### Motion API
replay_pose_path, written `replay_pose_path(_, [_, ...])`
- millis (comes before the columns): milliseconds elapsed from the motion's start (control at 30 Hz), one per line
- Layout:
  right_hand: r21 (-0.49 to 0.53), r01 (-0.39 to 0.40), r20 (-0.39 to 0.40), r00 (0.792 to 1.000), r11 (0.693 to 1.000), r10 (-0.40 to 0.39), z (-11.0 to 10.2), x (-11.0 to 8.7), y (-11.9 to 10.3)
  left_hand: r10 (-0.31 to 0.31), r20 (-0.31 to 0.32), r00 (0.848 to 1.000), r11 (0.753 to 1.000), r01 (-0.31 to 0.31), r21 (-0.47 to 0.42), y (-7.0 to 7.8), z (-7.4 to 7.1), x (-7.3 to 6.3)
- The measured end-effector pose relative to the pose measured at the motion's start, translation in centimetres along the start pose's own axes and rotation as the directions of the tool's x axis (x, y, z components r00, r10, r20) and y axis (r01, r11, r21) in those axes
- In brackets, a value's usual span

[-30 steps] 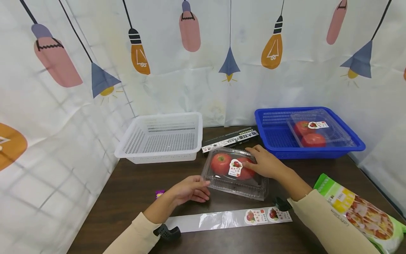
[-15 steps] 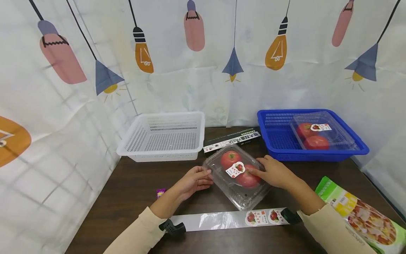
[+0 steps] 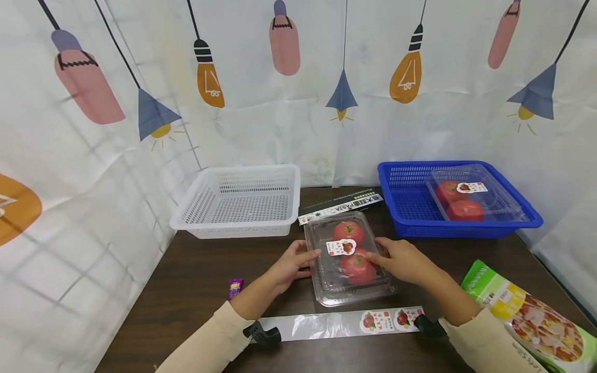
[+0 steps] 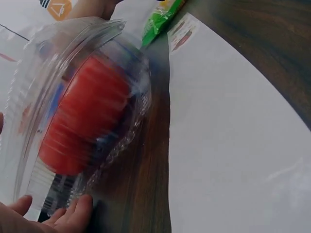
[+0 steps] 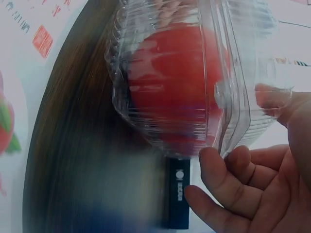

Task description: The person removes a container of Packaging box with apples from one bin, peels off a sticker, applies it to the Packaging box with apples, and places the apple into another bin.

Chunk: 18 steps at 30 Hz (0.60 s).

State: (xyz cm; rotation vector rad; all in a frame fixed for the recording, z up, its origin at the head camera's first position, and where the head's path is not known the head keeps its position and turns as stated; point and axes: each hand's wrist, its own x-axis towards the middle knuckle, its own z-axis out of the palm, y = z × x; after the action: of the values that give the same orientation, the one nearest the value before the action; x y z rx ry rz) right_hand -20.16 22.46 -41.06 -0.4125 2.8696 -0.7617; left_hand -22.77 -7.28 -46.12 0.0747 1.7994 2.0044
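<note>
A clear plastic clamshell box (image 3: 332, 291) with two tomatoes (image 3: 358, 268) inside is between my hands, close over the table. A white label (image 3: 341, 247) with a red fruit picture is stuck on its lid. My left hand (image 3: 294, 266) grips the box's left edge, thumb on top; in the left wrist view its fingertips (image 4: 80, 208) lie at the lower rim. On the opposite side, my right hand (image 3: 407, 262) pinches the rim, its thumb on the lid and its fingers (image 5: 214, 165) under the edge. In front lies a strip of label backing (image 3: 322, 325) bearing two labels at its right end.
A white basket (image 3: 247, 228) stands at the back left. The blue basket (image 3: 406, 225) at the back right holds another labelled tomato box (image 3: 494, 199). Behind my box lies a black pasta box (image 3: 336, 206); a green food bag (image 3: 527, 316) is at right, a small purple packet (image 3: 235, 288) at left.
The box has turned clockwise between my hands, so the tomatoes now line up away from me. My left hand has moved slightly right, and its thumb has come onto the lid.
</note>
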Motion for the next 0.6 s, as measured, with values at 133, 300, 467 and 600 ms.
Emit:
replay_pose_path(133, [0.003,0.008,-0.017,1.000,1.000,-0.008,0.3,0.0,-0.2,-0.005,-0.021,1.000,1.000,0.005,0.007,0.3,0.3,0.2])
replay_pose_path(300, [0.000,0.049,-0.037,0.998,0.999,-0.049,0.5,0.0,-0.3,-0.022,-0.030,0.999,1.000,0.022,-0.001,0.9,0.8,0.4])
replay_pose_path(467, [0.003,0.072,-0.024,0.997,0.997,-0.071,0.3,-0.1,-0.1,-0.027,-0.051,0.998,1.000,0.027,-0.005,1.1,1.2,0.7])
replay_pose_path(600, [0.001,0.086,-0.041,0.995,0.996,-0.086,-1.2,-0.2,0.5,-0.027,-0.076,0.997,0.999,0.025,-0.029,1.0,1.4,0.9])
